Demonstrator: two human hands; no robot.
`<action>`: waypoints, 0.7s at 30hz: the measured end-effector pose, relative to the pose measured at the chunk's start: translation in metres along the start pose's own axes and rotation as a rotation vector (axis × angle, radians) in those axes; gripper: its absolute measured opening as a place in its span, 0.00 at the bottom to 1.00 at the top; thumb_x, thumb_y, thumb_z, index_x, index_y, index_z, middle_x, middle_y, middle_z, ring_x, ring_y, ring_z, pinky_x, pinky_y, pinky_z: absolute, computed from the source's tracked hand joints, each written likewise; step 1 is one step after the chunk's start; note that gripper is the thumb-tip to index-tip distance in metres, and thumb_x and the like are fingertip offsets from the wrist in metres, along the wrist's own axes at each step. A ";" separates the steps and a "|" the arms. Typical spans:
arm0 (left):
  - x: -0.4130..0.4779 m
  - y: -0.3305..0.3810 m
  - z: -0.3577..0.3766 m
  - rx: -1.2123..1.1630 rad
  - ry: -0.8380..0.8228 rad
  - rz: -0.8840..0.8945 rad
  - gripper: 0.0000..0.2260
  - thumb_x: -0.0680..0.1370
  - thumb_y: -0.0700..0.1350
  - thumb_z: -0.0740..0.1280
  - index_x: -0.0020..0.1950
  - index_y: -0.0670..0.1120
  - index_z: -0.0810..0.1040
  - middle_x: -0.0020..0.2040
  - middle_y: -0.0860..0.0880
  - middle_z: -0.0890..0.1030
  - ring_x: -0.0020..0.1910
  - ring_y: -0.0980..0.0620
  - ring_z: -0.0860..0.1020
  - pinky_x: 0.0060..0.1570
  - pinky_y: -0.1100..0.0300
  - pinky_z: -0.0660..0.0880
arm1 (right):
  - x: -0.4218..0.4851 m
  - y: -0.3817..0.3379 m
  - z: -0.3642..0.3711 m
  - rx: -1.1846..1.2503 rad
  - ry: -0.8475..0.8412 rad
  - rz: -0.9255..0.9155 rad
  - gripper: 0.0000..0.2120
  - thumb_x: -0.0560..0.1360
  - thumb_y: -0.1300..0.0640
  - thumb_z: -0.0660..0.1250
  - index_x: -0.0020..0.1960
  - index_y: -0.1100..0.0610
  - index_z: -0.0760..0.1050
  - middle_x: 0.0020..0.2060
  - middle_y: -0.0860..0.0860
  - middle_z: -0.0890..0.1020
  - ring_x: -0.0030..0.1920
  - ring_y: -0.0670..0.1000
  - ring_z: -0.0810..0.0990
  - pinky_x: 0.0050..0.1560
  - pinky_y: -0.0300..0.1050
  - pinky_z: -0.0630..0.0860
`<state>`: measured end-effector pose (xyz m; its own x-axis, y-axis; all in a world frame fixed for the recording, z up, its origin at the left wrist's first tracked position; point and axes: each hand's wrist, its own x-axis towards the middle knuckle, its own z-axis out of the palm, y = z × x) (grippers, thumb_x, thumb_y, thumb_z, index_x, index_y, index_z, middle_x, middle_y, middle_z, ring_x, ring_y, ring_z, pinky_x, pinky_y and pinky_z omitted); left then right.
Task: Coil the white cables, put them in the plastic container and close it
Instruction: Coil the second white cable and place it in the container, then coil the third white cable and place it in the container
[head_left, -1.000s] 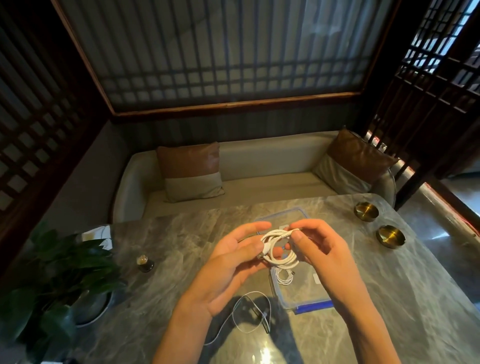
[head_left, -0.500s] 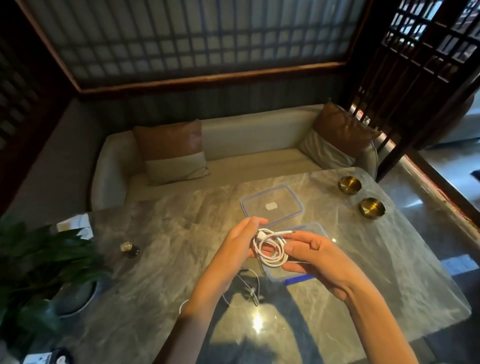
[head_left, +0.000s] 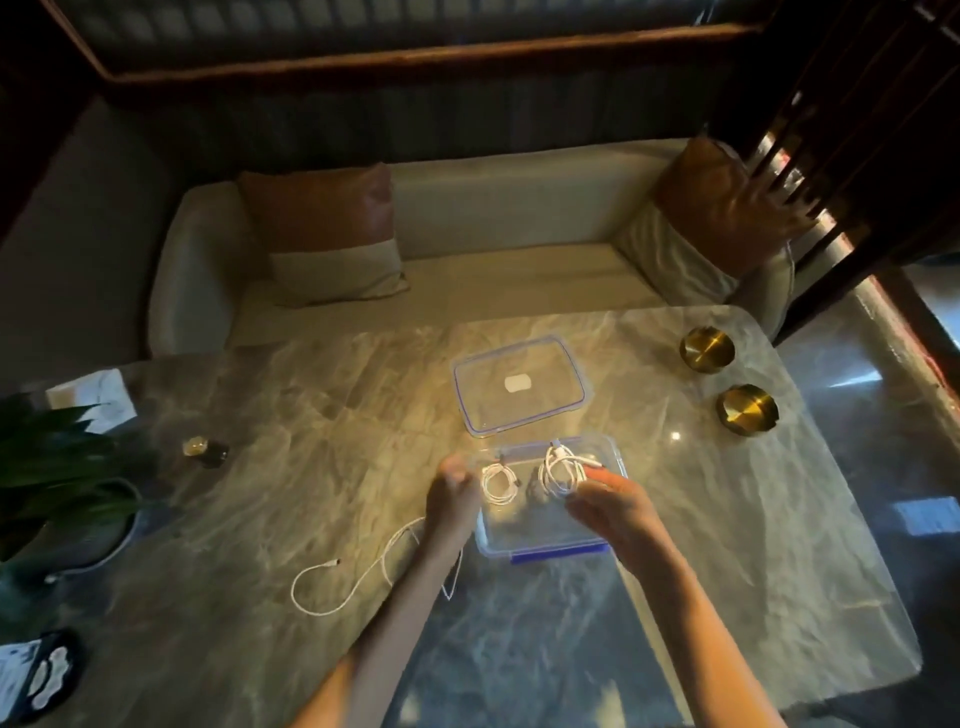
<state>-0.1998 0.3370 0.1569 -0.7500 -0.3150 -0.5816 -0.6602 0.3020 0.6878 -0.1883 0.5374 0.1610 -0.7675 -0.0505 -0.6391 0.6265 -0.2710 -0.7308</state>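
- My right hand (head_left: 618, 512) pinches a coiled cable (head_left: 561, 473) inside the plastic container (head_left: 540, 527), centre frame, beside a smaller coil (head_left: 498, 484).
- Left hand (head_left: 452, 493) at its left rim: blurred, I cannot tell its grip.
- Next, I'd release, then coil the loose cable (head_left: 315, 614) lower left.

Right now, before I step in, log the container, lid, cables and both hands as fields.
container: open on the table
lid: off, flat beyond the container
small coil: inside, left part
larger coil: at container's right side, pinched by right hand
loose cable: uncoiled on table, left of container
left hand: at container's left rim; blurred, grip unclear
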 end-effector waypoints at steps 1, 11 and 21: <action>0.010 -0.007 0.010 0.051 0.017 -0.023 0.14 0.80 0.45 0.63 0.64 0.40 0.74 0.61 0.38 0.79 0.61 0.38 0.77 0.61 0.47 0.74 | 0.018 0.005 -0.008 -0.005 0.055 0.044 0.11 0.75 0.73 0.62 0.55 0.71 0.78 0.44 0.61 0.74 0.39 0.51 0.76 0.42 0.39 0.75; 0.061 -0.065 0.066 0.218 -0.073 -0.214 0.26 0.78 0.37 0.59 0.76 0.45 0.59 0.70 0.37 0.72 0.65 0.36 0.73 0.60 0.48 0.72 | 0.134 0.082 -0.027 -0.218 0.280 0.356 0.18 0.71 0.78 0.58 0.54 0.69 0.81 0.34 0.57 0.76 0.29 0.52 0.73 0.23 0.35 0.73; 0.061 -0.094 0.063 0.204 -0.072 -0.067 0.26 0.80 0.33 0.55 0.77 0.49 0.59 0.66 0.37 0.76 0.59 0.35 0.77 0.54 0.47 0.75 | 0.166 0.096 -0.014 -0.248 0.336 0.266 0.17 0.76 0.63 0.68 0.64 0.58 0.78 0.43 0.59 0.80 0.40 0.56 0.77 0.40 0.49 0.76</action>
<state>-0.1861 0.3455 0.0291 -0.7001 -0.2775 -0.6580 -0.6979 0.4607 0.5483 -0.2538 0.5167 -0.0181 -0.5158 0.2367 -0.8233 0.8396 -0.0513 -0.5408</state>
